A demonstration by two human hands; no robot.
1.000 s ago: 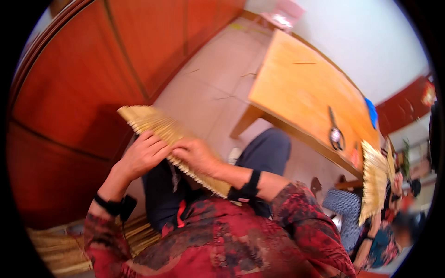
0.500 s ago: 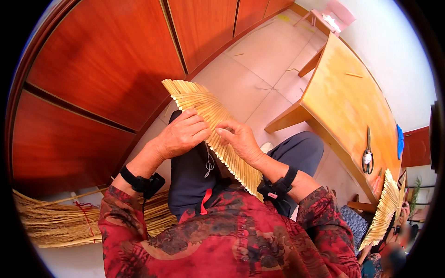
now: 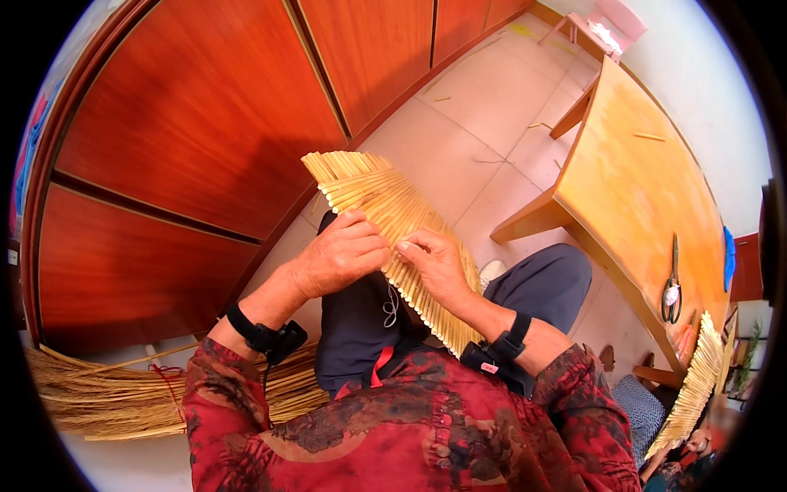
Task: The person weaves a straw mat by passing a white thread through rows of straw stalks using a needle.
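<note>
Reddish wooden cabinet doors [image 3: 205, 123] fill the upper left of the frame. Pale floor tiles [image 3: 467, 115] run from the centre toward the top. A wooden table [image 3: 648, 197] slants down the right side; pliers [image 3: 672, 283] lie near its lower right edge, with a blue object [image 3: 729, 258] just beyond them at the frame's right rim. A pink stool [image 3: 607, 29] stands at the top right. A bundle of straw [image 3: 123, 394] lies on the floor at the lower left. At the lower right, a 2nd straw mat [image 3: 693, 385] stands on edge.
</note>
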